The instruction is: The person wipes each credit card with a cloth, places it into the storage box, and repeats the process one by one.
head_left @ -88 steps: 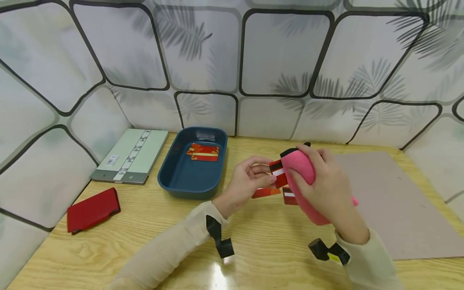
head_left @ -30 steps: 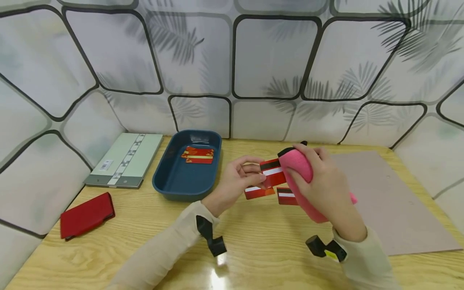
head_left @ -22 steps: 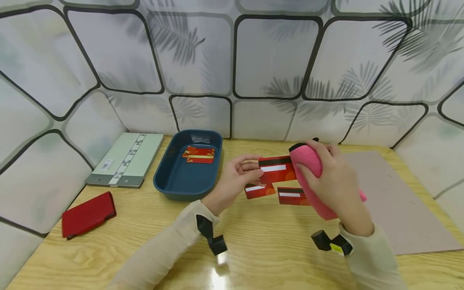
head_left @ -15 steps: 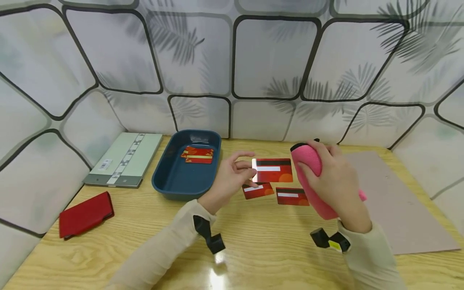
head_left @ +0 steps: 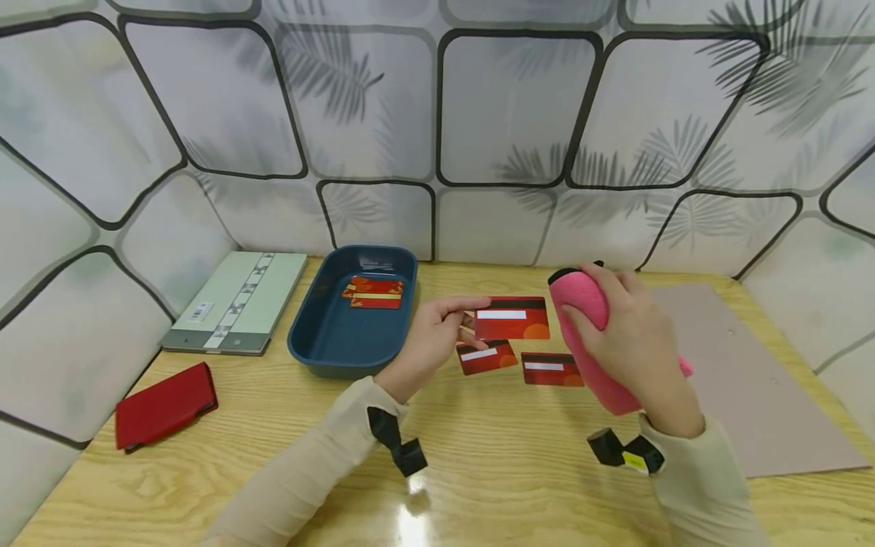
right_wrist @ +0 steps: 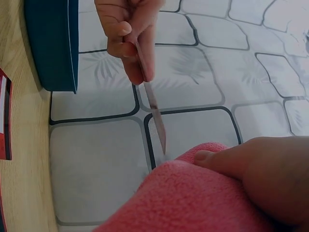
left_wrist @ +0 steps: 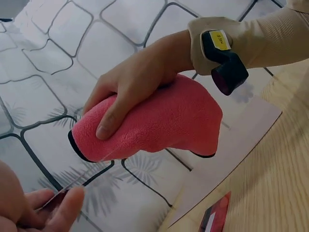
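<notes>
My left hand (head_left: 427, 338) pinches a red card (head_left: 516, 319) by its left end. The card's black stripe and white strip face me, above the table. My right hand (head_left: 636, 349) grips a folded pink fleece cloth (head_left: 577, 292) with black edging, just right of the card. In the right wrist view the card (right_wrist: 155, 113) appears edge-on, its tip near the cloth (right_wrist: 193, 193). On the table below lie two similar red cards, one card (head_left: 495, 357) under my left fingers and another card (head_left: 550, 368) partly behind the cloth.
A dark blue tray (head_left: 295, 346) stands left of my left hand, with red and gold cards (head_left: 376, 292) inside. Farther left are a pale green notebook (head_left: 232, 304) and a red wallet (head_left: 167, 406). A greyish board (head_left: 752, 395) lies at the right, and a patterned curtain (head_left: 506, 106) rises behind.
The cloth, earlier wrapped over the card, has moved right and off it. My left hand has shifted its hold, with the index finger now stretched along the card's upper edge.
</notes>
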`<state>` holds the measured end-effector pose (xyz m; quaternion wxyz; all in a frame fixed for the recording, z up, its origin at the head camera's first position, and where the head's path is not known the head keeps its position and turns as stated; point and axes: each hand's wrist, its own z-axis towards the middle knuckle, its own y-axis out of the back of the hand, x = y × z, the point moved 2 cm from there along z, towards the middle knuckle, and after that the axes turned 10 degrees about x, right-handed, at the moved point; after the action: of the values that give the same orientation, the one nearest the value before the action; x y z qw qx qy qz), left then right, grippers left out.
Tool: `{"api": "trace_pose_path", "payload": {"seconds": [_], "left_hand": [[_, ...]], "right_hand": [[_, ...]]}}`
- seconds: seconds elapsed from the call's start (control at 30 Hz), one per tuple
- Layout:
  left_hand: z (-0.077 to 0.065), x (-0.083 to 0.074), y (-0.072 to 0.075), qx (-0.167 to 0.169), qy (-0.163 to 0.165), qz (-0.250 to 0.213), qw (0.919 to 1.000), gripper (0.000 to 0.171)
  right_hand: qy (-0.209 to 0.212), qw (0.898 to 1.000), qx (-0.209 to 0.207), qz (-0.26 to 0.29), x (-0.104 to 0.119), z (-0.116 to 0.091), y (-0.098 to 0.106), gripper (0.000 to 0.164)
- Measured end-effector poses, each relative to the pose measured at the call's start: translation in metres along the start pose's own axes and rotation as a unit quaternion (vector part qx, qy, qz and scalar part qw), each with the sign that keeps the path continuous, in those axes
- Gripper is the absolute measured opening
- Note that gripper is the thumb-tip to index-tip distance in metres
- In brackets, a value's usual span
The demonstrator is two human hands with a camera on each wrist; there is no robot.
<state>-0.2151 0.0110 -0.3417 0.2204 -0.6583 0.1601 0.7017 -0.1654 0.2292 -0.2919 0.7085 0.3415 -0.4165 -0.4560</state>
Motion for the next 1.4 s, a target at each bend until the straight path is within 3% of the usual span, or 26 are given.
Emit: {"api": "trace_pose_path", "payload": {"seconds": [0.2, 0.33, 0.57, 0.77, 0.93, 1.03, 1.23, 1.4], "left_hand": [[-0.003, -0.002, -0.002, 0.071, -0.001, 0.047, 0.9964, 0.039], [-0.003, -0.002, -0.003, 0.080, -0.017, 0.059, 0.9949, 0.038], [-0.003, 0.000, -0.002, 0.037, 0.002, 0.071, 0.9968, 0.021], [-0.003, 0.001, 0.002, -0.019, -0.002, 0.116, 0.9930, 0.024], [-0.003, 0.005, 0.003, -0.040, -0.003, 0.135, 0.9900, 0.022], [-0.002, 0.007, 0.002, -0.041, 0.009, 0.110, 0.9930, 0.021], [0.001, 0.010, 0.002, 0.001, 0.036, -0.018, 0.9992, 0.024], [0.000, 0.011, 0.000, 0.030, 0.034, -0.053, 0.9976, 0.020]], "right_hand": [[-0.003, 1.000, 0.001, 0.000, 0.000, 0.001, 0.002, 0.052], [-0.007, 1.000, 0.003, 0.000, -0.001, 0.001, 0.003, 0.052], [-0.011, 1.000, 0.005, 0.000, -0.001, 0.000, 0.005, 0.053], [-0.007, 1.000, 0.000, 0.003, 0.003, -0.002, 0.007, 0.055], [0.003, 1.000, -0.009, 0.002, 0.007, -0.005, 0.007, 0.056], [0.011, 1.000, -0.013, 0.003, 0.010, -0.007, 0.006, 0.056], [0.029, 0.999, -0.018, 0.001, 0.016, -0.007, 0.002, 0.056], [0.033, 0.999, -0.005, -0.003, 0.019, -0.008, -0.003, 0.056]]}}
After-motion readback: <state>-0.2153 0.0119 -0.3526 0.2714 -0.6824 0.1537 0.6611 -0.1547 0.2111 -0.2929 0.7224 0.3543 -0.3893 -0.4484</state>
